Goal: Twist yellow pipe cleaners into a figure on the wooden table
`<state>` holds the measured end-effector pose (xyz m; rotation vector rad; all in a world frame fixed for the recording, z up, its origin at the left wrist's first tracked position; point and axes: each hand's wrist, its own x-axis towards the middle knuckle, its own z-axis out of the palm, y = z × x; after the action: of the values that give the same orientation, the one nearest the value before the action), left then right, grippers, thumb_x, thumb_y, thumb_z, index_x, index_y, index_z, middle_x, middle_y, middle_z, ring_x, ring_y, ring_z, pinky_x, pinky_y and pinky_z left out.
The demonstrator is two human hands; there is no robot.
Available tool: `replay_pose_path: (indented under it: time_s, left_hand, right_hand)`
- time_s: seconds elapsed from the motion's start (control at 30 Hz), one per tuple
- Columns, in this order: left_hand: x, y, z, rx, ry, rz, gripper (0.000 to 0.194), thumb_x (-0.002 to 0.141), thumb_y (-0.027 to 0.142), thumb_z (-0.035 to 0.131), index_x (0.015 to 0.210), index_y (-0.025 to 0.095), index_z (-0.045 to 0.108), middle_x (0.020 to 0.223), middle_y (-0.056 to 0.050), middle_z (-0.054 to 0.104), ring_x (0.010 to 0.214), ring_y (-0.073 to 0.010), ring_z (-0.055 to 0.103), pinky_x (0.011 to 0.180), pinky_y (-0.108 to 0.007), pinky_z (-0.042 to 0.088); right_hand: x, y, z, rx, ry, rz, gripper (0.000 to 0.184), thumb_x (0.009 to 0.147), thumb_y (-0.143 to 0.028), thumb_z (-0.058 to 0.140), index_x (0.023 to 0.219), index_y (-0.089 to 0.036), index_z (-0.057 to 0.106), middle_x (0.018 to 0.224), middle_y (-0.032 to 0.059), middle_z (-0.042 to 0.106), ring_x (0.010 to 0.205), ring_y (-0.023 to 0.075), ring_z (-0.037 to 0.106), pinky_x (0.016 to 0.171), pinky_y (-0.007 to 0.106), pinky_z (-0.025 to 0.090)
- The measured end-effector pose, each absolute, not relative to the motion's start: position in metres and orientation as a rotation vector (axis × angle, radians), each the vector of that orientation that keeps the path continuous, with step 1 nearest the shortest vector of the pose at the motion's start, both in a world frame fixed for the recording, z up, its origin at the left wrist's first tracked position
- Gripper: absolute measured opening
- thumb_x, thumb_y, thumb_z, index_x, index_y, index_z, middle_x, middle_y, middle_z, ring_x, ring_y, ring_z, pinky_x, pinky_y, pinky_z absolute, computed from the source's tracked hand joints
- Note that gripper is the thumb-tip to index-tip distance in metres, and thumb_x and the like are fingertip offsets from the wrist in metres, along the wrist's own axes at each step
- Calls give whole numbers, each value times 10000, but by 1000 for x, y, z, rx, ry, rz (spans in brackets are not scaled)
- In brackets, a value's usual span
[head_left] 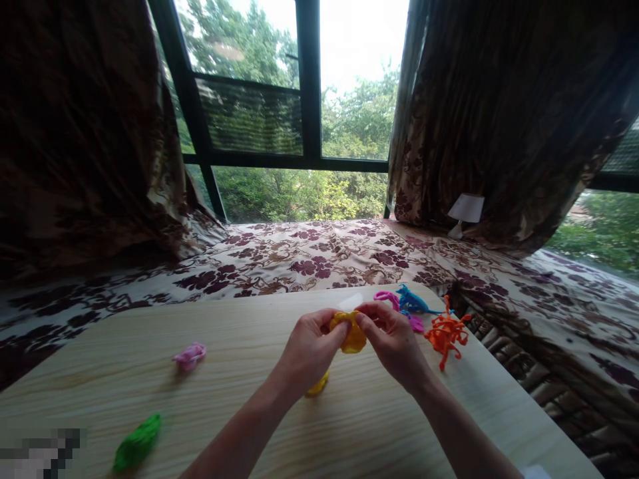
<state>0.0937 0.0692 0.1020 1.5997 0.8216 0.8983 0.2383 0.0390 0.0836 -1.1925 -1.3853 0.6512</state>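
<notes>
Both my hands meet above the middle of a light wooden table [224, 392]. My left hand [307, 349] and my right hand [392, 339] pinch a yellow fuzzy wound piece [352, 334] between their fingertips, thumbs on top. A second yellow bit [318, 386] lies on the table under my left wrist. Just beyond my right hand lie orange pipe cleaners [445, 331], a blue one [412, 301] and magenta ones [389, 297].
A pink wound piece [190, 355] and a green one [137, 442] lie on the table's left part. Behind the table is a floral-covered window seat [309, 256], dark curtains at both sides, and a small white lamp [465, 213] at the right.
</notes>
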Motion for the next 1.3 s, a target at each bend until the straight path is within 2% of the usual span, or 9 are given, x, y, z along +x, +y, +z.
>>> replay_pose_path:
  time_s: [0.13, 0.3, 0.5, 0.6, 0.77, 0.93, 1.07, 1.2, 1.3]
  left_hand:
    - [92, 68, 100, 1691, 869, 889, 186, 778, 265, 480, 832, 145, 612, 699, -10, 589, 658, -129, 532, 591, -230, 418]
    - [92, 67, 98, 1762, 904, 850, 132, 763, 243, 482, 736, 149, 571, 651, 10, 541, 614, -115, 497, 538, -216, 395]
    - [97, 59, 97, 1908, 987, 949, 184, 764, 237, 472, 609, 156, 531, 622, 25, 501, 606, -108, 473, 534, -211, 378]
    - [101, 58, 95, 1818, 987, 995, 175, 767, 259, 472, 647, 158, 549, 620, 25, 527, 590, -110, 492, 524, -210, 387]
    - [100, 64, 96, 1596, 927, 1084, 177, 760, 306, 505, 796, 154, 587, 631, 22, 551, 621, -133, 550, 566, -224, 436]
    - [93, 68, 101, 1761, 1008, 1055, 220, 768, 348, 505, 849, 179, 619, 717, -4, 587, 698, -156, 572, 635, -251, 451]
    - [93, 67, 104, 1963, 1042, 1177, 170, 758, 295, 533, 854, 207, 642, 841, -14, 590, 819, -156, 564, 755, -253, 432]
    - [94, 65, 106, 1912, 962, 1142, 202, 787, 262, 488, 903, 218, 648, 828, -9, 598, 789, -143, 571, 699, -230, 443]
    - [94, 63, 108, 1945, 935, 1108, 201, 791, 245, 474, 858, 208, 660, 792, -12, 596, 748, -143, 566, 651, -226, 435]
  right_hand:
    - [236, 37, 85, -1183, -1455, 622, 130, 813, -240, 524, 917, -199, 591, 838, 13, 598, 737, 141, 559, 654, 247, 447]
    - [232, 34, 83, -1184, -1531, 527, 86, 817, -164, 485, 800, -188, 566, 773, -4, 554, 724, 131, 523, 655, 239, 425]
    - [221, 31, 81, -1247, -1452, 475, 119, 838, -186, 453, 740, -190, 521, 740, -12, 514, 696, 128, 497, 603, 228, 418]
    - [221, 35, 81, -1203, -1375, 552, 133, 847, -230, 453, 759, -190, 544, 751, -4, 544, 698, 133, 517, 631, 241, 435]
    - [232, 42, 82, -1130, -1292, 705, 217, 841, -331, 478, 974, -192, 577, 899, 42, 615, 806, 174, 578, 691, 281, 466]
    - [236, 40, 84, -1151, -1386, 613, 154, 824, -304, 517, 855, -184, 609, 820, 28, 610, 749, 157, 572, 666, 268, 458]
    - [234, 38, 86, -1124, -1432, 517, 126, 821, -263, 522, 836, -191, 624, 822, 20, 600, 750, 147, 560, 665, 256, 450]
    - [234, 37, 89, -1125, -1438, 506, 110, 809, -250, 538, 875, -195, 605, 836, 16, 596, 741, 143, 551, 669, 254, 448]
    - [232, 35, 89, -1133, -1453, 509, 76, 820, -236, 513, 825, -196, 578, 800, 7, 571, 741, 143, 538, 666, 247, 441]
